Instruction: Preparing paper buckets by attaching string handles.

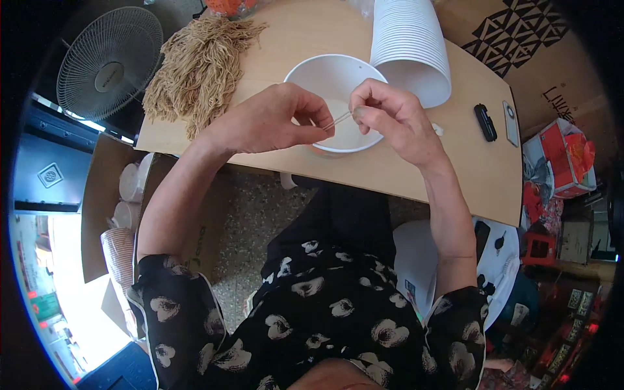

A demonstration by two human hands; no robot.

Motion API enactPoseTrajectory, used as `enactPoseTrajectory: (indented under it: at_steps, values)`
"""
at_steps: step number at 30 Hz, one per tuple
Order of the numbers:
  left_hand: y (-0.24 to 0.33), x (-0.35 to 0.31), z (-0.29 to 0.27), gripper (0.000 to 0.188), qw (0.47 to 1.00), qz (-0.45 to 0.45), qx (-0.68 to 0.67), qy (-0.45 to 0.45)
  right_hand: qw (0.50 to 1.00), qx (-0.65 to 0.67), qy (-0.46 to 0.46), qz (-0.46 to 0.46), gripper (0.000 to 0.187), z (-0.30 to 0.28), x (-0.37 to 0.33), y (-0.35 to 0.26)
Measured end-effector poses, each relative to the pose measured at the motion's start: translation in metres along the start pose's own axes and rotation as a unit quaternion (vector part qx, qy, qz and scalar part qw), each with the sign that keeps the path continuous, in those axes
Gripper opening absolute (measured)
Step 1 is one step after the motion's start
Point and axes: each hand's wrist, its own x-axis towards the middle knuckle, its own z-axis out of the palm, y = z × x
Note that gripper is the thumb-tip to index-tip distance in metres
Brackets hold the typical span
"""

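A thin, pale doubled string [339, 119] stretches between my hands above a white bucket [318, 71] on the table. My left hand [273, 118] pinches one end of it, thumb and fingers closed. At the bucket's right side, my right hand [398, 122] grips the other end between thumb and forefinger. The hands cover part of the bucket's rim. Left of the bucket lies a thick bundle of tan strings [198, 68]. Behind my right hand, a nested stack of white buckets [411, 42] rests on its side, mouth toward me.
The wooden table [279, 39] has a curved right end, where a black object [485, 122] and a flat silver-edged item [510, 123] lie. A fan [109, 77] stands at the left. Below it, an open carton [104, 195] holds stacked tubs. Cardboard boxes [552, 58] border the right side.
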Motion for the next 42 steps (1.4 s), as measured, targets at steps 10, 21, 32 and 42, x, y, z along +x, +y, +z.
enactPoseTrajectory:
  at_steps: [10,21,32,42]
  values:
    - [-0.002,0.000,0.011,0.022,0.949,-0.007,-0.316,0.008,0.997,0.057,0.039,0.021,0.010,-0.001,-0.006,0.003]
    - [-0.009,-0.004,0.012,0.022,0.953,-0.003,-0.298,0.063,0.993,0.072,0.085,0.046,0.012,0.008,-0.003,-0.002]
    - [-0.012,-0.007,0.012,0.021,0.951,0.012,-0.306,0.045,0.987,0.121,0.100,0.014,0.012,0.006,-0.005,0.003]
    - [-0.009,-0.008,0.023,0.020,0.951,0.037,-0.285,0.112,0.989,0.089,0.087,0.073,0.014,0.004,0.004,-0.005]
